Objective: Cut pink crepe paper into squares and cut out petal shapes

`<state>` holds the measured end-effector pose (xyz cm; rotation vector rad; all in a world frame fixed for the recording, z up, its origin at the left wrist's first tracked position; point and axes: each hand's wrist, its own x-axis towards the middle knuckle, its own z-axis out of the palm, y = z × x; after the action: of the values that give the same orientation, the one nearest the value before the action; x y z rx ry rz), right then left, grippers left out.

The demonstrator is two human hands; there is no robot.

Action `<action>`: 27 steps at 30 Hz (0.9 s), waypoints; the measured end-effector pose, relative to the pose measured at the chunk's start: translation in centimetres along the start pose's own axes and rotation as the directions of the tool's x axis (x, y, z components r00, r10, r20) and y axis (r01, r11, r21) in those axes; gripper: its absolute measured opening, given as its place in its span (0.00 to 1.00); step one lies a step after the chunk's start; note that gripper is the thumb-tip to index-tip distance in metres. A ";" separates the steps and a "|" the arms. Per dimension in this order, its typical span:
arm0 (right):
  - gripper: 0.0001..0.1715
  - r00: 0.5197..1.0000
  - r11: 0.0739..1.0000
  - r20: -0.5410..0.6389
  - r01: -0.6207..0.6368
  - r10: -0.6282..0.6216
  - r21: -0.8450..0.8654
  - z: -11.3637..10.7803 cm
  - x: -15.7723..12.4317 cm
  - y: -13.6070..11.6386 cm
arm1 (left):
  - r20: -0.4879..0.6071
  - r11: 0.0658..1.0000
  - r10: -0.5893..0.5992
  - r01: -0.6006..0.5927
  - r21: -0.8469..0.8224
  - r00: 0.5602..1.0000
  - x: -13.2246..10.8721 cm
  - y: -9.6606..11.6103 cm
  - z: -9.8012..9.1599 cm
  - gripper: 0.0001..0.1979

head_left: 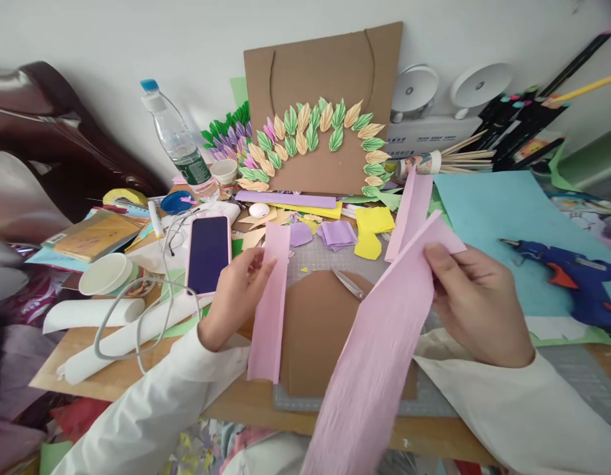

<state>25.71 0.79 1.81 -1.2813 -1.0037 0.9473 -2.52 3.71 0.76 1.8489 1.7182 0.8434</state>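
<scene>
Pink crepe paper blocks much of what I can see: the wide strip (pixel 379 349) runs off the bottom of my view and hides the handles of the scissors (pixel 349 285), which lie on the brown card (pixel 315 330) near the desk's front edge. The left hand (pixel 236 297) pinches the narrow strip (pixel 268 310) at its upper left edge, beside the phone (pixel 208 254). The right hand (pixel 476 300), well apart from it, grips the wide strip's upper end with the thumb on its front.

My left hand (pixel 233 297) pinches narrow pink crepe strip (pixel 268 310) over left edge of brown card (pixel 315 330). My right hand (pixel 476 307) grips wide pink crepe strip (pixel 379 356) crossing card's right side. Scissors (pixel 349 285) lie on card. Phone (pixel 208 254) left of card, blue glue gun (pixel 573 274) well right.
</scene>
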 end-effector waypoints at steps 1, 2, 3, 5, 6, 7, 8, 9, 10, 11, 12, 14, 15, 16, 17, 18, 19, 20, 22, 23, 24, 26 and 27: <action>0.19 0.999 0.999 0.032 -0.003 0.004 -0.035 0.2 -0.1 0.0 | -0.073 0.997 0.080 -0.079 0.021 0.994 -0.1 0.6 -0.2 0.13; 0.20 0.998 0.998 0.065 -0.003 0.008 -0.069 0.4 -0.2 0.1 | -0.092 0.992 0.122 -0.122 0.005 0.988 -0.5 1.5 -0.5 0.16; 0.20 0.996 0.995 0.094 0.000 0.010 -0.103 0.7 -0.3 0.1 | -0.036 0.989 0.125 -0.128 -0.073 0.991 -1.0 2.4 -0.7 0.17; 0.22 0.989 0.987 0.146 0.006 0.019 -0.163 1.4 -0.4 0.2 | 0.262 0.947 0.102 -0.013 -0.322 0.960 -2.1 4.3 -0.7 0.17; 0.23 0.986 0.984 0.166 0.008 0.022 -0.176 1.8 -0.4 0.2 | 0.426 0.911 0.114 0.077 -0.405 0.898 -2.6 5.0 -0.6 0.15; 0.23 0.984 0.985 0.175 0.006 0.024 -0.170 2.2 -0.5 0.3 | 0.555 0.882 0.128 0.162 -0.443 0.822 -3.1 5.5 -0.2 0.12; 0.22 0.983 0.989 0.183 -0.005 0.033 -0.150 2.6 -0.6 0.3 | 0.619 0.878 0.108 0.217 -0.426 0.778 -3.4 5.7 0.2 0.12; 0.19 0.976 0.992 0.210 -0.027 0.053 -0.124 2.9 -0.8 0.4 | 0.636 0.876 0.090 0.243 -0.417 0.766 -3.5 5.7 0.7 0.16; 0.16 0.961 0.994 0.262 -0.060 0.083 -0.096 3.2 -1.1 0.5 | 0.633 0.867 0.081 0.259 -0.426 0.770 -3.6 5.5 1.3 0.18; 0.12 0.936 0.993 0.334 -0.094 0.113 -0.075 3.5 -1.5 0.7 | 0.618 0.855 0.069 0.273 -0.441 0.783 -3.6 5.1 1.9 0.18; 0.10 0.899 0.990 0.414 -0.127 0.143 -0.065 3.7 -1.9 0.9 | 0.600 0.842 0.065 0.279 -0.462 0.797 -3.5 4.7 2.4 0.17; 0.10 0.828 0.982 0.531 -0.178 0.183 -0.061 4.0 -2.9 1.5 | 0.569 0.822 0.069 0.276 -0.498 0.820 -3.3 3.8 3.2 0.16; 0.10 0.812 0.979 0.550 -0.194 0.195 -0.060 4.1 -3.3 1.8 | 0.555 0.822 0.070 0.268 -0.503 0.829 -3.2 3.4 3.5 0.16; 0.11 0.811 0.978 0.550 -0.202 0.200 -0.058 4.1 -3.6 2.1 | 0.545 0.825 0.073 0.257 -0.504 0.835 -3.1 3.0 3.7 0.16; 0.10 0.820 0.977 0.536 -0.205 0.201 -0.053 4.1 -3.8 2.4 | 0.538 0.827 0.072 0.251 -0.503 0.840 -3.1 2.7 3.8 0.16; 0.10 0.830 0.977 0.520 -0.207 0.200 -0.046 4.1 -3.9 2.7 | 0.535 0.825 0.070 0.253 -0.505 0.842 -3.0 2.4 3.9 0.16; 0.09 0.841 0.978 0.507 -0.205 0.192 -0.032 4.0 -3.9 2.9 | 0.537 0.816 0.064 0.265 -0.513 0.841 -3.1 2.2 3.9 0.16; 0.08 0.851 0.981 0.495 -0.194 0.175 -0.014 3.9 -3.9 3.0 | 0.545 0.801 0.060 0.285 -0.526 0.837 -3.1 2.1 3.9 0.15; 0.08 0.863 0.991 0.490 -0.136 0.124 -0.012 3.6 -3.7 3.2 | 0.548 0.745 0.039 0.341 -0.573 0.836 -3.2 1.9 4.0 0.13; 0.08 0.863 0.996 0.498 -0.085 0.086 -0.025 3.4 -3.6 3.2 | 0.550 0.705 0.020 0.378 -0.600 0.835 -3.2 1.9 4.0 0.12; 0.10 0.860 0.999 0.509 -0.020 0.036 -0.037 3.3 -3.5 3.2 | 0.557 0.655 -0.006 0.424 -0.625 0.831 -3.3 1.8 4.0 0.11; 0.15 0.845 0.991 0.530 0.121 -0.072 -0.057 3.0 -3.4 3.2 | 0.598 0.526 -0.067 0.538 -0.659 0.798 -3.3 1.8 4.2 0.11; 0.17 0.835 0.981 0.537 0.183 -0.118 -0.070 2.9 -3.4 3.2 | 0.632 0.453 -0.092 0.598 -0.662 0.769 -3.3 1.8 4.3 0.12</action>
<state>21.90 -1.40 -1.53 -1.0282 -1.5913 1.1626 1.69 0.50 -1.38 0.8337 0.9661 0.6999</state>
